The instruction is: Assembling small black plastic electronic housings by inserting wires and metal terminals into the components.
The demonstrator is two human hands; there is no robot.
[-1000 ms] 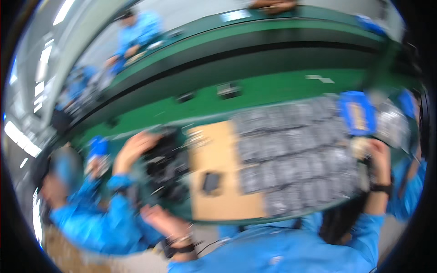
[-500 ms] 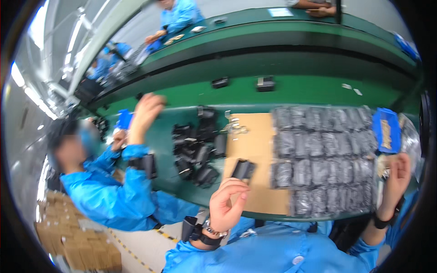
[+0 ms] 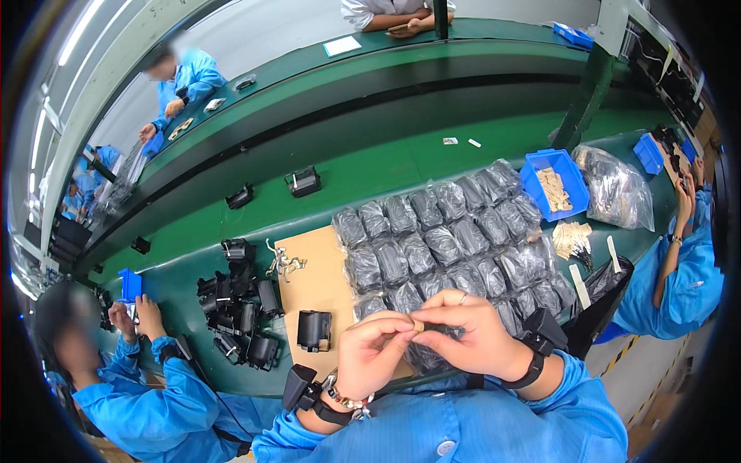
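Fingertips of my left hand (image 3: 370,356) and my right hand (image 3: 475,339) meet over the near edge of the bench, both closed in a pinch. Between them is a small tan piece (image 3: 418,326), mostly covered by the fingers. Left of my left hand, a black plastic housing (image 3: 314,330) with an open hollow lies on a brown cardboard sheet (image 3: 309,258). Several black parts wrapped in clear plastic (image 3: 392,264) lie in rows just beyond and under my hands. A small heap of silvery metal pieces (image 3: 287,262) sits on the cardboard's far left corner.
Loose black housings (image 3: 239,309) are piled left of the cardboard. At right stand a blue bin (image 3: 532,166) of tan pieces, a clear plastic bag (image 3: 617,189) and a fan of tan strips (image 3: 571,238). Two housings lie on the green belt (image 3: 370,166). Co-workers sit at both sides.
My right hand has come from the far right, beside the blue bin, to my left hand. Both now pinch the small tan piece. The view has swung to the right.
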